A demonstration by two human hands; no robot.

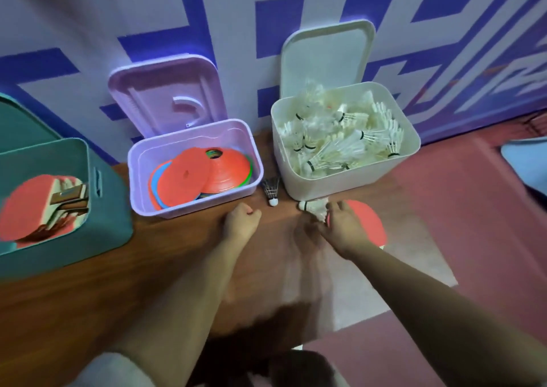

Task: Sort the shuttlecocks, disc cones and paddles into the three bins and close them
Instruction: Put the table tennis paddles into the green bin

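**Fig.** Head view, sorting under way. R hand (pixel 340 225) pinches the feather skirt of a white shuttlecock (pixel 314 208) lying on the worktop (pixel 177 268). Its cork end points left and its long axis runs approx. left–right, just in front of the white bin (pixel 349 179). L hand (pixel 241 222) is curled in a fist, holding nothing, near the front wall of the purple bin (pixel 192 209). The hands are apart.

Between and just beyond them lies a black shuttlecock (pixel 272 191), in the gap betw. the purple and white bins. Its cork points toward the person, its skirt away. L hand looks the nearer to it.

A red paddle (pixel 368 221) lies on the worktop to the right of R hand, partly hidden by the wrist.

The white bin is heaped w/ white shuttlecocks and sits directly beyond R hand, so the drop-in prob. needs only a short lift forward and up. The purple bin holds disc cones (pixel 204 176). The teal bin (pixel 112 209), far left, holds paddles (pixel 38 209).

The white lid (pixel 325 58), purple lid (pixel 165 96) and teal lid (pixel 17 120) all stand open.
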